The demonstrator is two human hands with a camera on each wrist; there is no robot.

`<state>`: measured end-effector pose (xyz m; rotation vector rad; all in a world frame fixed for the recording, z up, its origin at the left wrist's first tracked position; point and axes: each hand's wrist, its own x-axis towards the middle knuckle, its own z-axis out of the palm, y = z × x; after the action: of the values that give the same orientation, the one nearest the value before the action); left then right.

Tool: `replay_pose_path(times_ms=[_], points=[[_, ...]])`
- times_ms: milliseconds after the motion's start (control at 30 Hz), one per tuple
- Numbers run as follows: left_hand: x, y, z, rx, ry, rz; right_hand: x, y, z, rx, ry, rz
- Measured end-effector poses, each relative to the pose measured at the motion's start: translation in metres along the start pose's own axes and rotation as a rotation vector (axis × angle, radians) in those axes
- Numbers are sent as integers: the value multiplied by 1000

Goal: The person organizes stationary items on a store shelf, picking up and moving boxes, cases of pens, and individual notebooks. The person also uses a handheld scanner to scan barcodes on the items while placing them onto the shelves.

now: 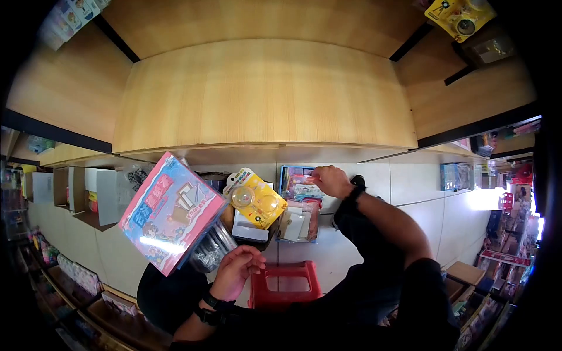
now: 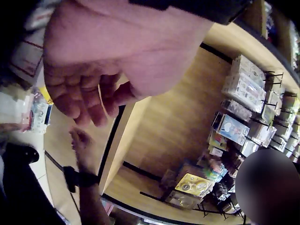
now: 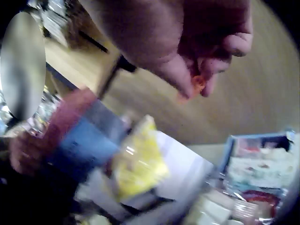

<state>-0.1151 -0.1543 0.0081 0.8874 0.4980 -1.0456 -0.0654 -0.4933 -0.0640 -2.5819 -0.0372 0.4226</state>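
My right hand (image 1: 333, 181) is over a blue-edged tray (image 1: 283, 175) of small packets on the floor. Between its thumb and fingertip it pinches a small orange piece (image 3: 198, 85), mostly covered by the fingers. My left hand (image 1: 237, 272) hovers near the red stool, fingers loosely bent, holding nothing; the left wrist view shows its palm (image 2: 126, 51). Beside it lies a large pink-and-blue illustrated box (image 1: 172, 213), tilted on top of clear-wrapped packs (image 1: 208, 251). A yellow blister pack (image 1: 257, 199) sits between that box and the tray, on an open carton with a white flap (image 1: 250, 229).
A red plastic stool (image 1: 316, 281) stands close to my body. Ahead is a wooden shelf unit (image 1: 263, 93), with packaged goods hanging at its upper corners. Open cardboard cartons (image 1: 76, 187) stand on the tiled floor at left; another blue tray (image 1: 456, 176) lies at right.
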Motion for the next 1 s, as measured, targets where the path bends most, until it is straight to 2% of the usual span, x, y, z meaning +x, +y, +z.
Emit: replay_pose_path(times_ms=[33,67,100,133,200,267,500,667,700,733,767,800,833,867,900,1000], points=[[-1,2,1,0,6,2,13,30,40,-168,-51,174],[-1,4,2,16,2,9,19,50,67,-221,-3,243],[-1,5,2,34,-4,14,24,66,86,-174,18,328],[-1,5,2,35,-3,13,28,74,103,-172,18,328],[1,5,-2,32,10,-6,37,81,123,-100,107,491],[2,5,-4,36,18,-10,46,83,137,-98,72,519],[3,8,-2,55,26,-4,59,92,141,-54,209,410],[1,4,-6,62,-35,27,38,92,119,-62,148,546],[1,3,-7,80,-44,40,34,86,110,-49,79,602],[1,1,-7,83,-71,59,28,78,109,-152,73,578],[0,0,-5,67,-64,75,23,71,105,-114,42,506],[-1,-1,-4,52,-59,92,21,70,114,-131,98,429],[-1,-2,-3,48,-91,119,19,60,112,-36,98,275],[1,-3,0,62,-126,144,15,34,104,20,202,237],[1,-4,4,21,-86,173,8,6,93,138,218,195],[4,-9,7,7,-59,247,-22,-96,42,592,109,33]])
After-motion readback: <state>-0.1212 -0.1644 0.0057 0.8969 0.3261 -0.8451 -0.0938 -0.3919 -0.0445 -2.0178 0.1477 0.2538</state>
